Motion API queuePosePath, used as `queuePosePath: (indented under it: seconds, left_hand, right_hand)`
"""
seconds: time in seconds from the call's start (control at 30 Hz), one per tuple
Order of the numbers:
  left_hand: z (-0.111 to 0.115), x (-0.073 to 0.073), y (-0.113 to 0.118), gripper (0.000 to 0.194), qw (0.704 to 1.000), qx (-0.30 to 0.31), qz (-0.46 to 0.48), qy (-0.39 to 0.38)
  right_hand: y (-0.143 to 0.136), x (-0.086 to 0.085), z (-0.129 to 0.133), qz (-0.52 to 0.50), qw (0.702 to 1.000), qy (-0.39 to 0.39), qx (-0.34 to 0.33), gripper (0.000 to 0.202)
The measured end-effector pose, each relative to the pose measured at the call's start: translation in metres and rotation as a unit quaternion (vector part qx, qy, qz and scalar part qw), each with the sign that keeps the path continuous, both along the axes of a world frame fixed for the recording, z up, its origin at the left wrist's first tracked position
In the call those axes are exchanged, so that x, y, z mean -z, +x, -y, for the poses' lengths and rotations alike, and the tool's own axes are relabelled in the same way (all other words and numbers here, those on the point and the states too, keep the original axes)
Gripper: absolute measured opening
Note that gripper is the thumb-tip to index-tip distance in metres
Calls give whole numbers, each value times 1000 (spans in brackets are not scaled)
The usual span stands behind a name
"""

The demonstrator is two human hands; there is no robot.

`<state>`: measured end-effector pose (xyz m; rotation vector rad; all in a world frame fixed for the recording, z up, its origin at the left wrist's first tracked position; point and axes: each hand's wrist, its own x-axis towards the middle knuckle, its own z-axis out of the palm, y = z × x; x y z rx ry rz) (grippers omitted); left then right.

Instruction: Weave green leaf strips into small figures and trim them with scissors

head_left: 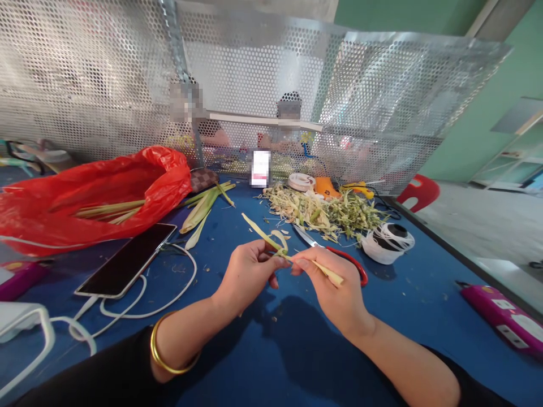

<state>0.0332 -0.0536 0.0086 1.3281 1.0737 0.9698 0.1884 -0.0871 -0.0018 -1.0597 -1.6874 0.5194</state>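
Note:
A pale yellow-green leaf strip point(255, 227) is stretched between my two hands above the blue table, with a small curled loop near its middle. My left hand point(248, 271) pinches it just below that loop, thumb against fingers. From the other side, my right hand point(335, 288) grips the strip, and its cut end juts out across the knuckles. Beyond the right hand lies a pair of scissors point(306, 236) with red handles, partly hidden by that hand. Loose pale leaves point(201, 210) rest farther off to the left.
A red plastic bag point(165, 181) with long stalks and a tablet-like phone point(127, 260) with white cable lie left. Behind the scissors are dried plant scraps point(297, 206), a white thread spool point(388, 243) and a tape roll point(302, 181). People sit behind a perforated screen point(254, 68).

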Motion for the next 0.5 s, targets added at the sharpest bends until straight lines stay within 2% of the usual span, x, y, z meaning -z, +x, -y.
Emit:
queuePosePath:
  seconds: [0.1, 0.17, 0.27, 0.37, 0.5]
  left_hand:
    - [-1, 1, -1, 3, 1000, 26, 8, -7]
    - [-2, 3, -2, 8, 1000, 19, -5, 9]
    - [-2, 7, -3, 15, 998, 0, -46, 46]
    - [-4, 11, -5, 16, 994, -1, -83, 65]
    - [-8, 9, -6, 12, 997, 13, -67, 22]
  right_hand:
    - [-1, 2, -2, 13, 1000, -11, -12, 17]
    - [-1, 2, -3, 38, 999, 3, -17, 17]
    - [-1, 3, -1, 114, 991, 73, -10, 15]
    - [-2, 5, 1, 187, 969, 163, -4, 12]
    - [-6, 8, 2, 205, 958, 202, -7, 13]
